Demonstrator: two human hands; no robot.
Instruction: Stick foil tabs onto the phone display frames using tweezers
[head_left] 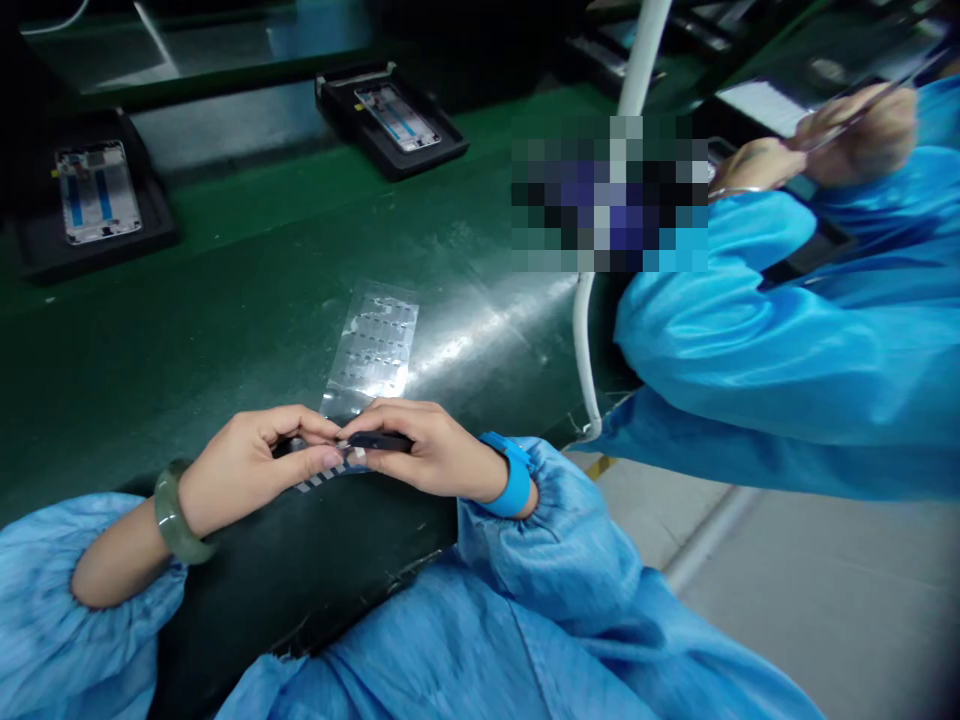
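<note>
Near the front of the green work surface (pixel 247 345), my two hands meet at the fingertips. My left hand (pixel 247 455) is closed, its thumb pressing on a small strip with pale bars (pixel 319 480); a dark part beneath those fingers is mostly hidden. Between the thumb and fingers of my right hand (pixel 431 450) is a slim black object (pixel 380 441), whose kind I cannot make out. Just beyond the fingertips lies a clear sheet (pixel 379 335) with rows of small dark marks. A blue strap (pixel 514 478) circles my right wrist, a green bangle (pixel 176 515) my left.
Two black trays (pixel 161 215) (pixel 450 150) at the back each hold a phone frame (pixel 97 195) (pixel 397 118) with blue strips. A white pipe (pixel 585 350) rises at the right. Beyond it, a co-worker's blue sleeves (pixel 720 300) and hands (pixel 862 130) are over other parts.
</note>
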